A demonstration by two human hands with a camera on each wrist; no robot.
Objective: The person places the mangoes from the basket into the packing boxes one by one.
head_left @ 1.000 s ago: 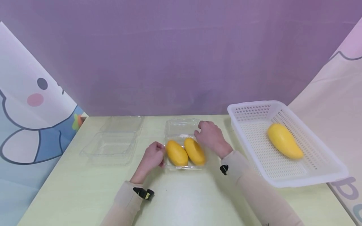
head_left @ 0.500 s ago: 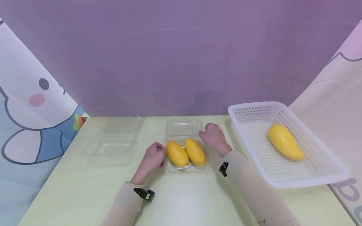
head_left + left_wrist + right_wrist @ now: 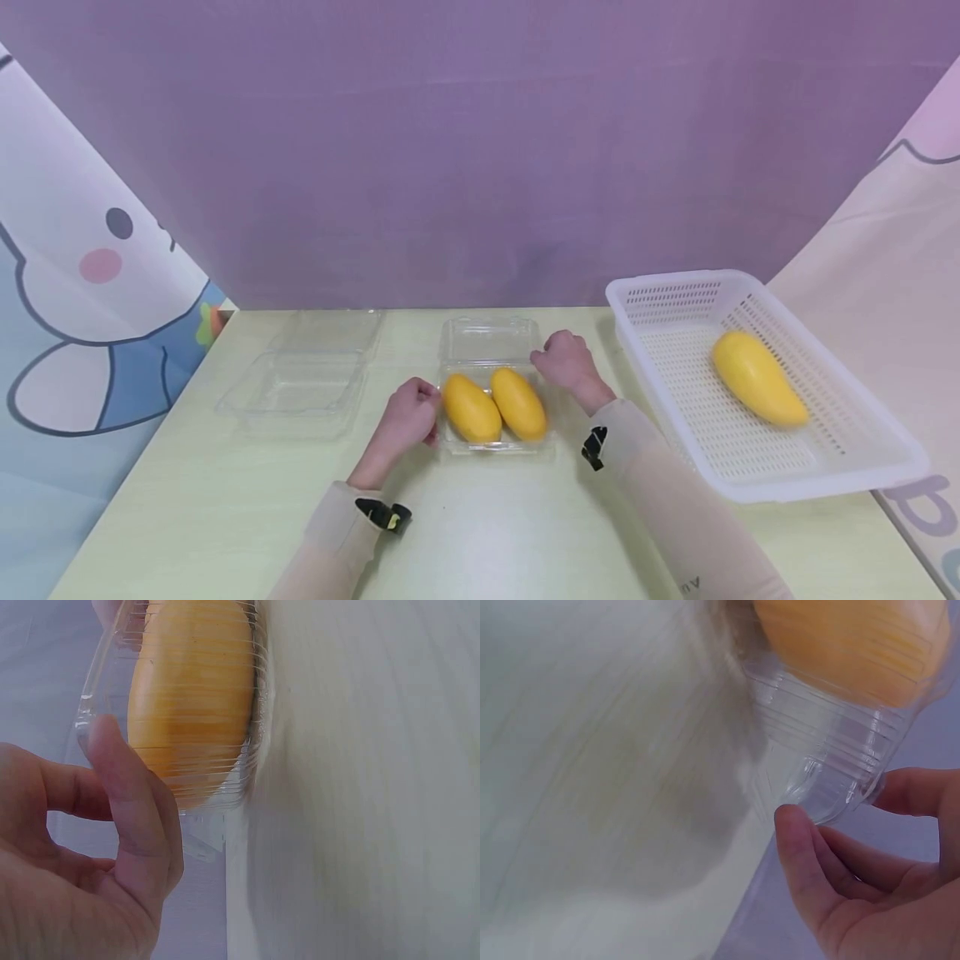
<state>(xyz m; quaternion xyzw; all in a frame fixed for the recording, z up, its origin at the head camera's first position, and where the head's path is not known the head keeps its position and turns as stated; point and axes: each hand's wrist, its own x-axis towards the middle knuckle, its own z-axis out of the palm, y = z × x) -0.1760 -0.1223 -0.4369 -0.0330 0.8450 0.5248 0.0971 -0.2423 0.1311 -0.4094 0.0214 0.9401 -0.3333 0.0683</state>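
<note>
Two yellow mangoes (image 3: 471, 408) lie side by side in the base of a clear plastic clamshell box (image 3: 498, 447) in the middle of the table. Its lid (image 3: 489, 340) is folded back, away from the person. At the box's left side, my left hand (image 3: 408, 414) pinches the rim; the left wrist view shows a fingertip (image 3: 105, 735) on that edge. My right hand (image 3: 566, 362) is by the back right corner, where lid and base meet. In the right wrist view, its thumb and fingers (image 3: 799, 832) hold the clear plastic edge between them.
A second clear clamshell box (image 3: 300, 387) stands with its lid back on the left of the table (image 3: 187, 508). On the right, a white perforated basket (image 3: 675, 417) holds one mango (image 3: 759, 379). A purple curtain (image 3: 420, 167) hangs behind the table.
My right hand has shifted slightly right and down along the box's back right corner, and its fingers have drawn in. My left hand and the mangoes have stayed in place.
</note>
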